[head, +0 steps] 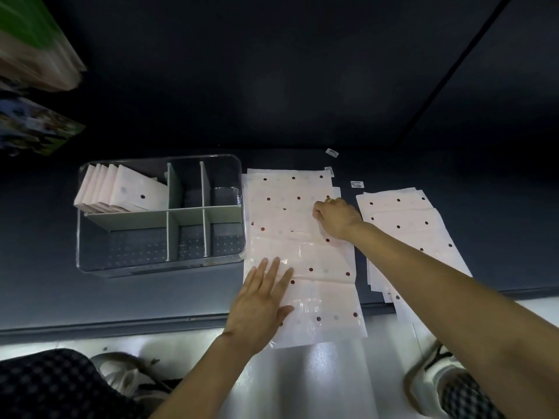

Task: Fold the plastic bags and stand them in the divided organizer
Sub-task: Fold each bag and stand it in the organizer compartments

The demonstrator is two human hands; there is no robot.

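Left hand (260, 306), fingers flat and spread, pressed on near end of plastic bag (302, 252) just right of divided organizer (160, 267); long axis near-to-far; right hand (335, 217), fingers curled, pinching far right edge.

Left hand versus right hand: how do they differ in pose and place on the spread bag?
The left hand lies flat, fingers straight, pressing the near part of the spread bag. The right hand reaches farther, fingers curled, pinching the bag near its far right edge. Both touch the same dotted bag.
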